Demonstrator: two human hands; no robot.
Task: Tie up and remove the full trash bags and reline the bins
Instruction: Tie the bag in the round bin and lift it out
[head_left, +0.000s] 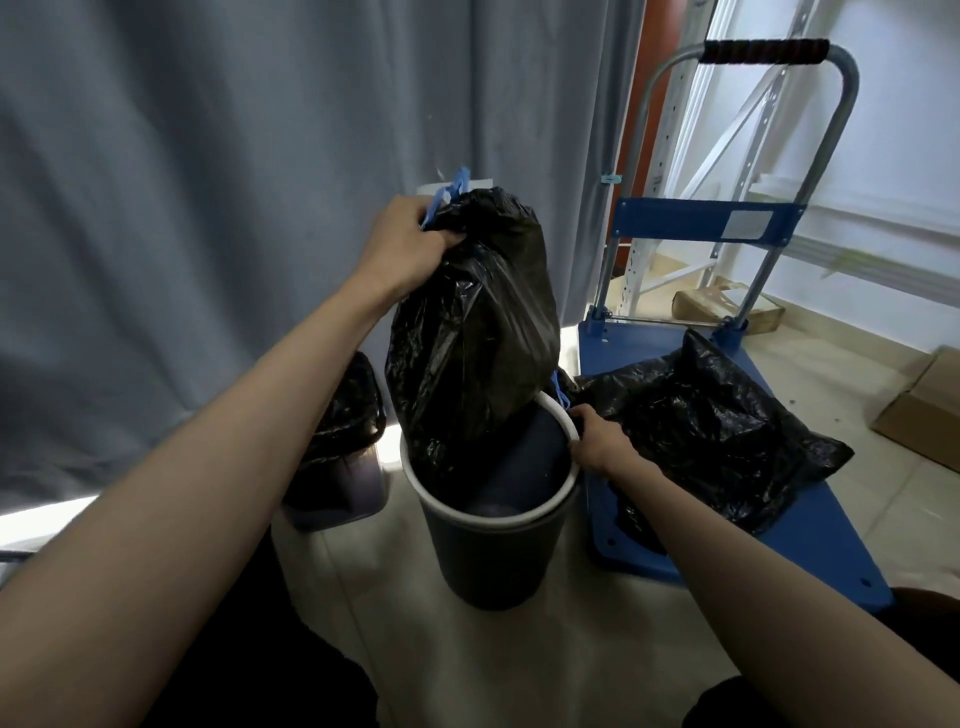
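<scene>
Item one: our left hand (402, 244), fingers curled tight round the gathered neck of a full black trash bag (470, 332), its blue drawstring (447, 200) showing above the fist. The bag hangs upright, its bottom inside the mouth of the dark round bin (488, 561).

Item two: our right hand (597, 441), gripping the bin's white rim (563, 415) on the right side.

Item three: a second black bag (717, 431), lying slumped on the blue platform cart (779, 566) just right of the bin.

Item four: a lined bin (343, 441), left of the round one, against the grey curtain (234, 208).

Item five: cardboard box (930, 410), far right on the floor.
</scene>
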